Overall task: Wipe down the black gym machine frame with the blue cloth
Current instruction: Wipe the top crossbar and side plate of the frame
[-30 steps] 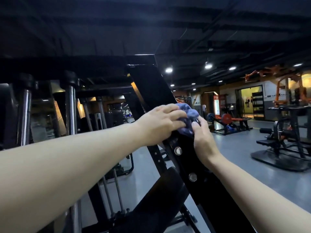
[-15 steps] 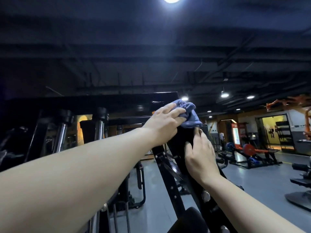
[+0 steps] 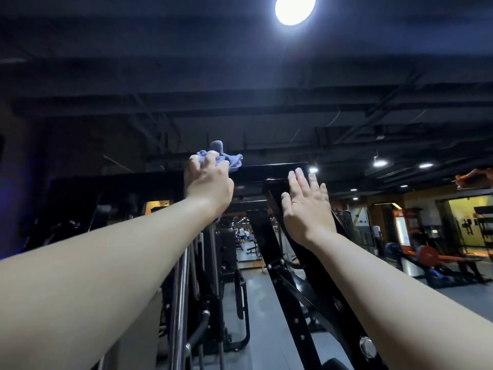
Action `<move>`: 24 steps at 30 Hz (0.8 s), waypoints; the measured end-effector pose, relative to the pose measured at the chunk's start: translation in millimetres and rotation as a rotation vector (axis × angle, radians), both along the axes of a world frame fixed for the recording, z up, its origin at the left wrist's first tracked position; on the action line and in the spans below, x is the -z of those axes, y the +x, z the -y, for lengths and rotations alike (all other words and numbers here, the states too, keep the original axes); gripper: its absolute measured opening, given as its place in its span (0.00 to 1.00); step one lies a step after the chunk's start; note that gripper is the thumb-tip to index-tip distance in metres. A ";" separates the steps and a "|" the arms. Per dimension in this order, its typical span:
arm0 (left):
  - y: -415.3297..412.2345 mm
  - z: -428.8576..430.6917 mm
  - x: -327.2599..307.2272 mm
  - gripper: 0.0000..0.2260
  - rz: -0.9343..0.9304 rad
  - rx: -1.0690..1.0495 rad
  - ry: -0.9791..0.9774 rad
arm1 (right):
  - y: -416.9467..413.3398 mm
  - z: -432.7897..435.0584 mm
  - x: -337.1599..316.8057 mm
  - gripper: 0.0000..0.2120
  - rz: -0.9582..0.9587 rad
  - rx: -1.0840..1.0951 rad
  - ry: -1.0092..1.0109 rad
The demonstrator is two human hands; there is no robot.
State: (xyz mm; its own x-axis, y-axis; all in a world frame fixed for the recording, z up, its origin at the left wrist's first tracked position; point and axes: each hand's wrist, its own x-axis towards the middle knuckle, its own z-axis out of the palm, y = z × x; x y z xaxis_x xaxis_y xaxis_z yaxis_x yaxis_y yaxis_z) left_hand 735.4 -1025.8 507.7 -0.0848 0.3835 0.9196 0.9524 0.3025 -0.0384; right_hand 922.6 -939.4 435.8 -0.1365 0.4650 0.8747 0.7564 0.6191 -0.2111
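Blue cloth (image 3: 226, 158) sits bunched on the top crossbar of the black gym machine frame (image 3: 272, 172), just toward 11 o'clock of the view's centre. The left hand (image 3: 209, 184) clutches it with fingers curled round the folds. At 3 o'clock of that hand, the right hand (image 3: 306, 206) lies flat with its fingers straight, on the frame's slanted beam, hiding its upper end. The left forearm crosses in front of the chrome guide rods (image 3: 180, 303) at 7 o'clock. A ceiling lamp (image 3: 294, 6) glares at 12 o'clock. An orange-red weight bench (image 3: 429, 257) stands well apart at 4 o'clock.
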 end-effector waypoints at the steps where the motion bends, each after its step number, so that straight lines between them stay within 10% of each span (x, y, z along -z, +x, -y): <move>1: 1.3 1.3 -0.4 0.15 -0.020 0.006 -0.043 | 0.3 -0.7 1.9 0.28 -0.006 0.006 0.009; 8: -13.2 26.6 9.9 0.19 -0.138 0.138 -0.107 | -17.9 4.3 -7.3 0.28 -0.030 0.069 0.015; 17: -41.7 54.8 -18.1 0.16 0.237 0.048 -0.053 | -98.5 35.1 -50.1 0.27 0.190 -0.086 0.057; 24: -84.4 76.9 -2.2 0.14 -0.033 0.116 -0.063 | -99.5 27.6 -50.0 0.27 0.163 -0.050 0.067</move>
State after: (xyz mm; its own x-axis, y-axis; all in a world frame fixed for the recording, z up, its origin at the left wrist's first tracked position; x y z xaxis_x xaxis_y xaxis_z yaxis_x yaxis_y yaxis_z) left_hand 651.0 -1102.6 509.8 -0.0070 0.4457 0.8952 0.9787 0.1867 -0.0852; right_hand 823.1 -967.0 485.8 -0.3004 0.3954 0.8680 0.7453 0.6652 -0.0451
